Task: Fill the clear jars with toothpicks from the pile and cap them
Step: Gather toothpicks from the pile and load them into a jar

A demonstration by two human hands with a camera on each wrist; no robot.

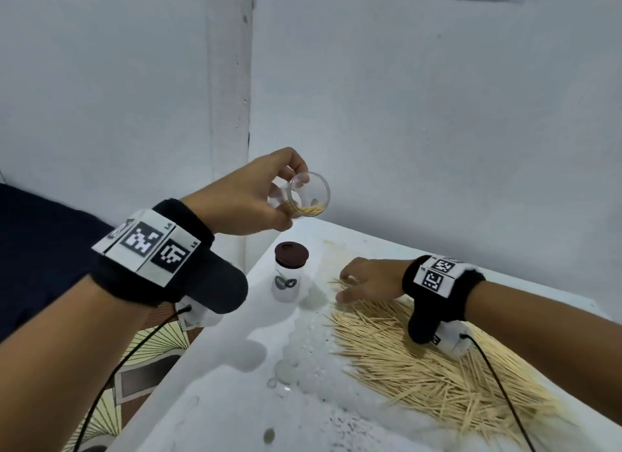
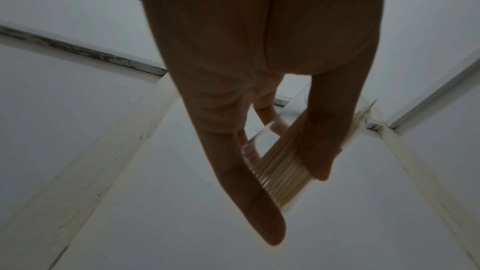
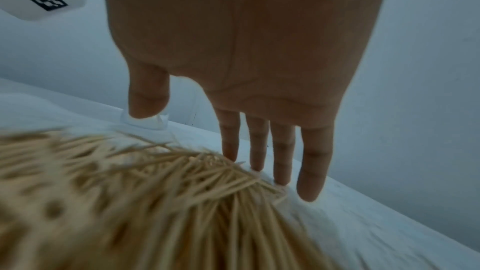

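Clear jar [image 1: 308,196], part-filled, tilts in the left hand [image 1: 249,199] whose fingers curl round it; the flat, empty right hand [image 1: 367,280] over the pile [image 1: 420,360] should pinch an aligned bunch

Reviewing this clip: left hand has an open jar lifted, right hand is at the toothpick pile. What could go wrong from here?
1. The left hand holds the uncapped clear jar tilted sideways in the air; the toothpicks inside could slide out.
2. The capped jar stands close beside the right hand; a sweep through the toothpick pile might knock it over.
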